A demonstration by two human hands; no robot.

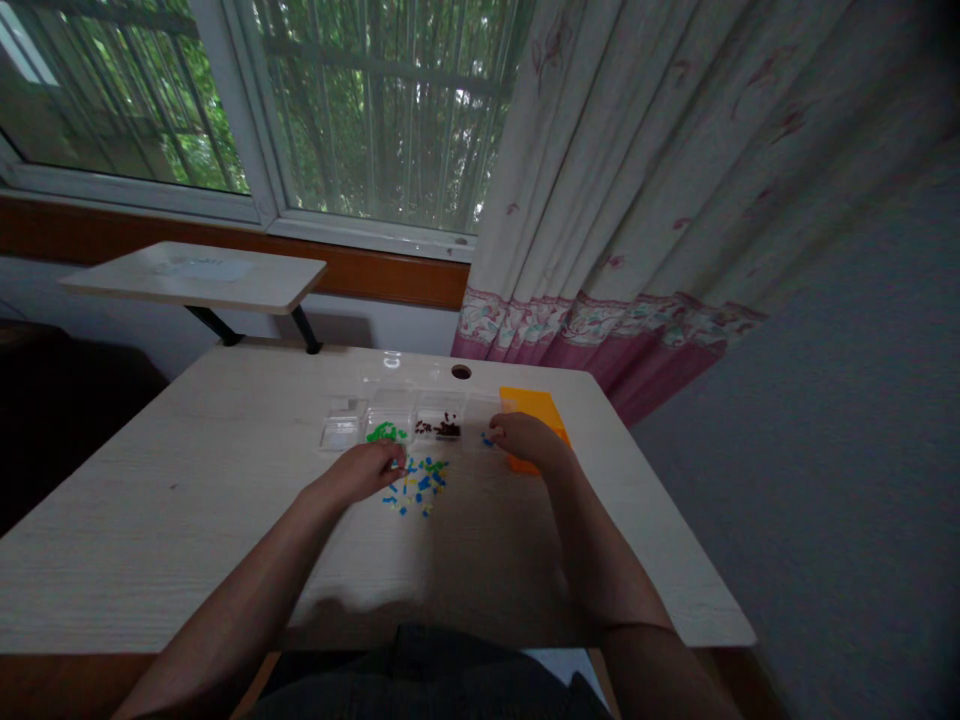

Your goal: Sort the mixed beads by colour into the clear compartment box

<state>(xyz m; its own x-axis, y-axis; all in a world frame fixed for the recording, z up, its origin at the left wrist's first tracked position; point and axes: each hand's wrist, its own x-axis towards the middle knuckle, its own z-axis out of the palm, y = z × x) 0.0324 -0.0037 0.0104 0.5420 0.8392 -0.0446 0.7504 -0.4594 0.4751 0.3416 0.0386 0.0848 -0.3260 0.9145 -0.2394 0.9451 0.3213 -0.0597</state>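
My left hand (365,468) rests on the pale wooden table (187,480), fingers curled at the left edge of a scatter of small blue and yellow pieces (420,485). My right hand (523,436) lies to the right, fingers pinched together beside a blue piece near a clear compartment tray (341,428). One compartment of the tray holds green pieces (386,433), another dark red pieces (439,427). What either hand grips is too small to make out.
An orange flat lid (529,403) lies behind my right hand. A cable hole (461,372) sits at the table's far edge. A small side table (195,275) stands under the window; a curtain (637,200) hangs at right.
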